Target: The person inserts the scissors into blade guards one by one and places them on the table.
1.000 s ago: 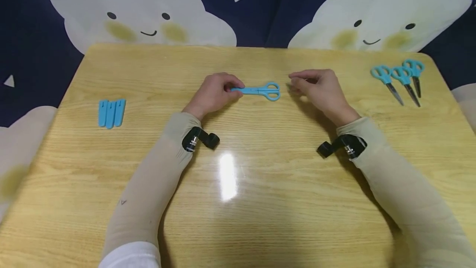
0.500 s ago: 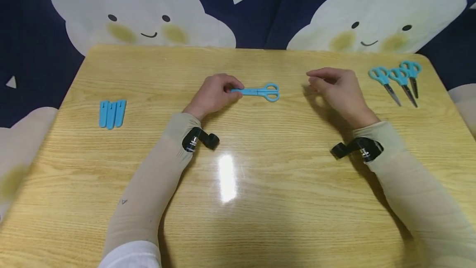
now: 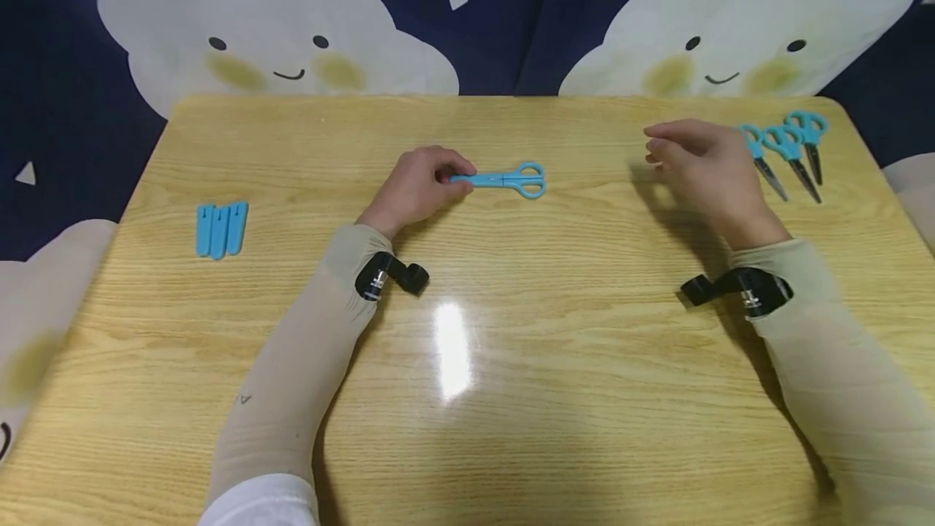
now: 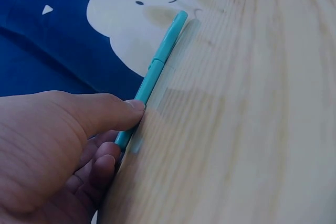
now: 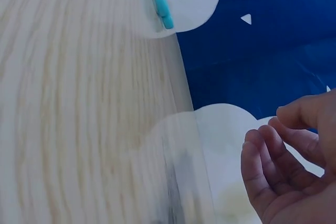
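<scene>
So the wooden table (image 3: pixel 555 307) took up most of the view, with a navy cloth (image 3: pixel 504 23) covered in big smiley clouds (image 3: pixel 277 31) behind its far edge. A pair of beige sleeves (image 3: pixel 288 404) came in from the near side, one left, one right.

The right hand (image 3: pixel 712 177) floated over the right part of the table, fingers let go and loosely bent, thumb close to the fingertips. In the head view it hid part of one handle on the three bare scissors (image 3: pixel 794 159) behind it. Those were bunched in the far right corner, handles far, blades toward the near side.

The left hand (image 3: pixel 418 191) sat left of centre, thumb and fingers pinching the covered tip end of the blue scissors (image 3: pixel 504 179). That pair stretched right from the fingers across the far middle, loops at the right end. Flat on the wood or a hair above it? Couldn't tell.

Each wrist wore a little black camera (image 3: pixel 374 276). Smallest stuff: three blue sheaths (image 3: pixel 219 231), side by side over on the left.
</scene>
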The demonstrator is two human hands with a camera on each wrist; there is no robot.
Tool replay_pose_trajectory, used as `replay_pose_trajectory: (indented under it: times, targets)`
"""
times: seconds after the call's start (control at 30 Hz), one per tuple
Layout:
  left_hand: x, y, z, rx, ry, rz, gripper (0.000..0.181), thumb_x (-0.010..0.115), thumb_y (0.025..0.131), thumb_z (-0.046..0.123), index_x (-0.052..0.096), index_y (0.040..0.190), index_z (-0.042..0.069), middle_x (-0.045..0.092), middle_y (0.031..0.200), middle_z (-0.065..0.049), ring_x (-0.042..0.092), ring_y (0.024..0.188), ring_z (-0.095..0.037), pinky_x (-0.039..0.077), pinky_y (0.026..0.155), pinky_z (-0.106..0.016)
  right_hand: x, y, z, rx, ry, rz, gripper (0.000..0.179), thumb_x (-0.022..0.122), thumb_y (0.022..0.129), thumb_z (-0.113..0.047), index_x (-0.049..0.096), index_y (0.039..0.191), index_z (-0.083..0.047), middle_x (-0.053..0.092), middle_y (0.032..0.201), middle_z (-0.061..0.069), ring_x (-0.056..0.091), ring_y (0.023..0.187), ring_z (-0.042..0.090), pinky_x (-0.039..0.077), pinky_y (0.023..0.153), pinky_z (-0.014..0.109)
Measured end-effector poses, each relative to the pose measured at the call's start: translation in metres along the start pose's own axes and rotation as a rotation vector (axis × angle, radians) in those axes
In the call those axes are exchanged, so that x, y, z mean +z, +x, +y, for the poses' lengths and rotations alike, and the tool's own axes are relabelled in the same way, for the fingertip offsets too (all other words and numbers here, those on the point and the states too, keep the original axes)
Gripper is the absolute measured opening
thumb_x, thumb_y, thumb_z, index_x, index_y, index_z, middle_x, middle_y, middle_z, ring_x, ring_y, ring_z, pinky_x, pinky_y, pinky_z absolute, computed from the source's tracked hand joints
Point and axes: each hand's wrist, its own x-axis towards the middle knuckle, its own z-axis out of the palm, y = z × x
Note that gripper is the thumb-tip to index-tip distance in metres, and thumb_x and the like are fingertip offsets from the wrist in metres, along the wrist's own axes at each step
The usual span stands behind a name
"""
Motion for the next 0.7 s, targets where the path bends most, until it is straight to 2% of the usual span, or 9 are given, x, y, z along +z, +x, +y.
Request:
replay_pose_trajectory:
  times: [0.13,0.33,0.53,0.7]
  targets:
    - [0.001,0.0,-0.001,-0.002,-0.013,0.004,0.02,0.071,0.089,0.025,0.073,0.108,0.018,0.068,0.104,0.0,0.057,0.084,-0.016,0.045,0.076,-0.027,-0.005,-0.001,0.001,-0.003,0.0,0.022,0.037,0.063,0.093,-0.037,0.067,0.125,-0.017,0.069,0.104,-0.013,0.066,0.091,0.002,0.052,0.076,0.015]
    - [0.001,0.0,0.0,-0.003,-0.022,-0.003,0.02,0.07,0.09,0.025,0.073,0.109,0.019,0.068,0.105,-0.001,0.057,0.085,-0.016,0.045,0.076,-0.027,-0.018,-0.002,-0.004,-0.01,0.059,0.055,0.034,0.065,0.093,-0.032,0.068,0.122,-0.014,0.071,0.098,-0.015,0.067,0.084,0.002,0.05,0.076,0.014]
    - [-0.001,-0.001,0.001,-0.008,-0.021,-0.003,0.021,0.07,0.09,0.024,0.072,0.11,0.019,0.068,0.106,0.0,0.057,0.085,-0.017,0.045,0.076,-0.028,-0.032,-0.003,-0.006,0.009,0.125,0.074,0.035,0.066,0.092,-0.03,0.068,0.123,-0.013,0.07,0.102,-0.014,0.066,0.088,0.002,0.049,0.077,0.014]
    - [0.0,-0.001,0.002,-0.013,-0.016,-0.006,0.021,0.07,0.09,0.024,0.072,0.11,0.019,0.067,0.105,-0.001,0.057,0.085,-0.017,0.045,0.076,-0.027,-0.045,-0.001,0.002,0.022,0.174,0.083,0.037,0.068,0.091,-0.028,0.067,0.123,-0.011,0.069,0.105,-0.013,0.067,0.09,0.002,0.05,0.077,0.014]
